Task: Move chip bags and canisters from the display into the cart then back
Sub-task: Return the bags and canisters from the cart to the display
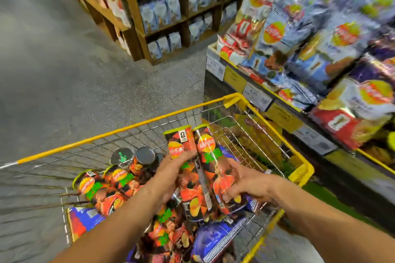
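Observation:
Two orange-and-black chip canisters are held side by side over the yellow wire cart [132, 129]. My left hand [171, 175] grips the left canister [181, 156] around its middle. My right hand [245, 183] holds the right canister [210, 156] from the right side. Both canisters tilt away from me, lids toward the cart's far rim. More canisters [102, 188] of the same kind lie in the cart's left part, with blue chip bags [213, 239] below them. The chip display [310, 49] stands to the right, stacked with blue, red and purple bags.
A wooden shelf unit [162, 17] with pale blue packages stands ahead across the grey floor [53, 70]. The display's yellow edge with price tags [256, 94] runs close along the cart's right side. Open floor lies to the left.

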